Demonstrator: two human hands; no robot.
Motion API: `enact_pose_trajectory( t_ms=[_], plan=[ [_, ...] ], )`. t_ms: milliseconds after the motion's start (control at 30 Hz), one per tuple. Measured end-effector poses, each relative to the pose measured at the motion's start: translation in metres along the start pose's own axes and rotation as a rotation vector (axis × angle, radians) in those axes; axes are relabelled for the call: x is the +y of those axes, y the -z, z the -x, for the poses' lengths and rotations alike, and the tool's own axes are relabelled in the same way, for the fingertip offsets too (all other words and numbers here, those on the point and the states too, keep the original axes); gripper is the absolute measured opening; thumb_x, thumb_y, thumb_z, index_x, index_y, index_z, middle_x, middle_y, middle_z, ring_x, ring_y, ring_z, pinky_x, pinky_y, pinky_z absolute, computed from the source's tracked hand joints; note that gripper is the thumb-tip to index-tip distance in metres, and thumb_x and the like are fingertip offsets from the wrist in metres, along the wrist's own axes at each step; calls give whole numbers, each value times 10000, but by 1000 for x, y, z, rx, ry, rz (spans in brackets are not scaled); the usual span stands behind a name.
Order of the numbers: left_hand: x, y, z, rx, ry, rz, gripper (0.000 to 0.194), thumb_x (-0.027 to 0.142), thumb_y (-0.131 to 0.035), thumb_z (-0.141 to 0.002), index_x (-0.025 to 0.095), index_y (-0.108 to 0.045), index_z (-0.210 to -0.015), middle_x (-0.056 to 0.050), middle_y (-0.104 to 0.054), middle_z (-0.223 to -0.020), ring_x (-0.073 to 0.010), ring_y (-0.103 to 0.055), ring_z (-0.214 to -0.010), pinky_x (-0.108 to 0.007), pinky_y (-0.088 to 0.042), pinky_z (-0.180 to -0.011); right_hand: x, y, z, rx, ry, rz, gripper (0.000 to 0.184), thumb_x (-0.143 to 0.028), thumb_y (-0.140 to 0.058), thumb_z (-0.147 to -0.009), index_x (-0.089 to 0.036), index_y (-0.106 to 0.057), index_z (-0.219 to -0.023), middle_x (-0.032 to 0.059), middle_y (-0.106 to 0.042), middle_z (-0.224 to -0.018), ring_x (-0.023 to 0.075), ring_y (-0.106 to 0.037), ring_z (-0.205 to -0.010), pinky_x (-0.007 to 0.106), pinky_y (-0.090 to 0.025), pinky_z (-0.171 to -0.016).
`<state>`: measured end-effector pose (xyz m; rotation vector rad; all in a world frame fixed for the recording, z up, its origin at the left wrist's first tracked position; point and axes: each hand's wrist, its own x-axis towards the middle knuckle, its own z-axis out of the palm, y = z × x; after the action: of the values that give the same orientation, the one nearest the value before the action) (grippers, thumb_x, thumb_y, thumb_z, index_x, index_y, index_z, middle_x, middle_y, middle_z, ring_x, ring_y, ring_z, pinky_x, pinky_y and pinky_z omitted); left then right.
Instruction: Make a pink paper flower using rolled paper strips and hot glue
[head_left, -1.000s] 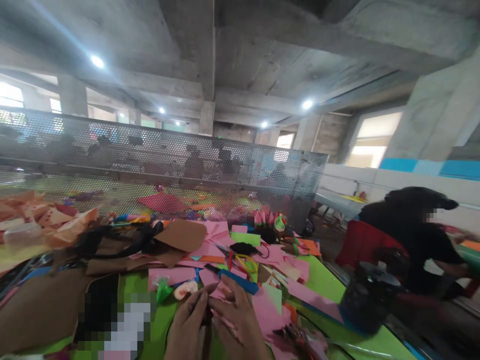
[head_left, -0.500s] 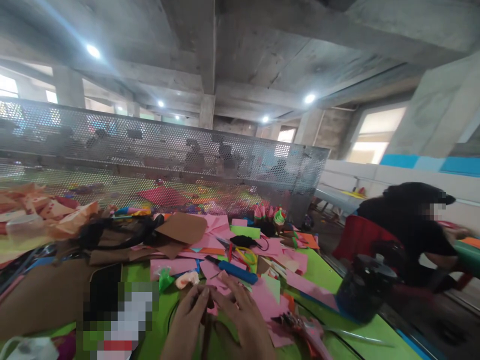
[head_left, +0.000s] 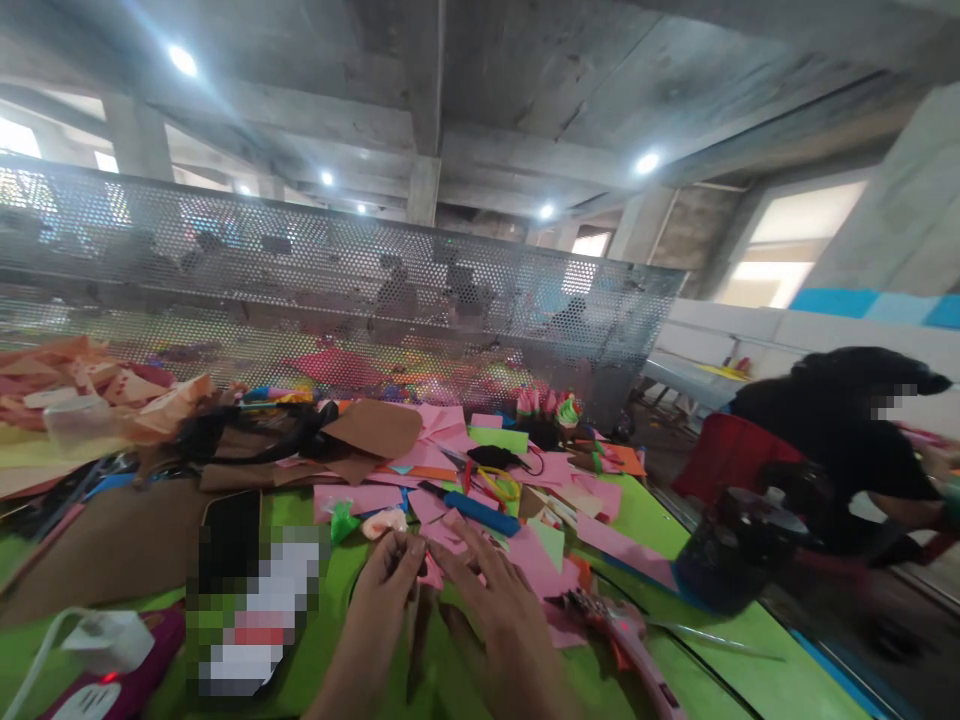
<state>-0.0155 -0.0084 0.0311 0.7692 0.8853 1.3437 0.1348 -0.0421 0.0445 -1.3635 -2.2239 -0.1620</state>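
Observation:
My left hand [head_left: 384, 580] is closed in a pinch at the bottom middle, thumb against fingers. Below the pinch a narrow brown piece [head_left: 418, 635], like paper, hangs between the hands, and a bit of pink shows beside the fingertips. What exactly the pinch holds is hidden. My right hand [head_left: 495, 605] has its fingers stretched out, their tips close to the left fingertips. Just beyond lie a small white-and-orange piece [head_left: 384, 523], a green wrapped piece [head_left: 343, 523] and a blue-handled tool [head_left: 480, 512] on pink paper.
On the green table [head_left: 637, 640] lie a pink glue gun [head_left: 630, 645], brown sheets [head_left: 97, 560], a phone [head_left: 232, 520] and a purple power strip [head_left: 150, 640]. A dark jug [head_left: 724, 560] stands right. A perforated metal screen [head_left: 337, 290] rises behind; a person [head_left: 832, 430] sits right.
The view has tilted down and shifted slightly, so more of the power strip shows. The hands stay together, and the brown piece between them shows more clearly.

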Motion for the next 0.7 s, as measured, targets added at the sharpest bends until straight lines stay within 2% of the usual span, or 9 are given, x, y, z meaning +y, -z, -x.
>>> enact_pose_trajectory(
  t_ms=[133, 233, 300, 400, 467, 533, 600, 667, 700],
  plan=[
    [-2, 2, 1, 1, 32, 142, 276, 397, -793, -659, 173, -685, -781, 4, -648, -698, -113, -579, -594, -191, -466, -551, 7, -1, -4, 86, -78, -263, 436, -184, -568, -885, -268, -583, -1313, 106, -570, -1369, 273, -527, -1269, 438, -487, -1012],
    [-12, 3, -8, -77, 81, 311, 269, 312, -827, -573, 163, -666, -730, 18, -646, -624, -65, -499, -451, -183, -424, -473, 9, 0, -11, 167, -116, -405, 366, -181, -559, -885, -238, -637, -1238, 115, -625, -1276, 258, -573, -1206, 404, -509, -989],
    [-19, 3, -15, -92, 73, 353, 244, 255, -810, -558, 162, -669, -735, 30, -618, -565, -60, -496, -434, -169, -392, -455, 9, 0, -17, 198, -124, -473, 336, -195, -561, -887, -242, -656, -1206, 114, -636, -1242, 259, -596, -1165, 392, -530, -953],
    [-24, 2, -21, -79, 62, 322, 191, 264, -795, -583, 169, -636, -631, 17, -599, -543, -102, -557, -488, -189, -404, -462, 5, 0, -26, 224, -156, -571, 294, -246, -576, -895, -254, -675, -1173, 106, -639, -1213, 247, -642, -1058, 361, -559, -883],
    [-21, -1, -18, -53, 53, 322, 212, 314, -795, -611, 172, -637, -611, 22, -568, -504, -101, -524, -446, -199, -379, -430, 2, 0, -31, 228, -186, -632, 281, -300, -575, -905, -253, -679, -1161, 105, -638, -1198, 235, -657, -986, 343, -571, -833],
    [-15, -5, -11, -12, 39, 344, 234, 354, -796, -641, 169, -698, -745, 42, -543, -482, -77, -467, -397, -190, -343, -409, -2, 2, -36, 219, -214, -685, 290, -356, -562, -916, -252, -672, -1164, 105, -620, -1218, 235, -646, -992, 337, -571, -815],
    [-8, -13, -1, -10, -1, 411, 332, 366, -806, -663, 171, -725, -920, 37, -600, -540, -56, -463, -402, -177, -341, -424, -7, 5, -44, 216, -235, -716, 324, -396, -548, -924, -256, -647, -1199, 104, -580, -1282, 246, -615, -1065, 351, -553, -857],
    [-2, -25, 9, -31, -37, 502, 419, 352, -832, -653, 182, -724, -1020, -6, -700, -686, -65, -544, -470, -172, -375, -457, -11, 9, -54, 249, -241, -704, 368, -424, -516, -939, -256, -611, -1252, 105, -540, -1336, 260, -564, -1157, 393, -504, -947],
    [0, -31, 15, -41, -25, 537, 457, 355, -844, -637, 196, -726, -1048, -42, -744, -810, -110, -637, -583, -198, -448, -533, -13, 10, -59, 271, -234, -678, 388, -435, -496, -946, -256, -593, -1276, 105, -529, -1350, 266, -533, -1198, 420, -467, -997]
  ],
)
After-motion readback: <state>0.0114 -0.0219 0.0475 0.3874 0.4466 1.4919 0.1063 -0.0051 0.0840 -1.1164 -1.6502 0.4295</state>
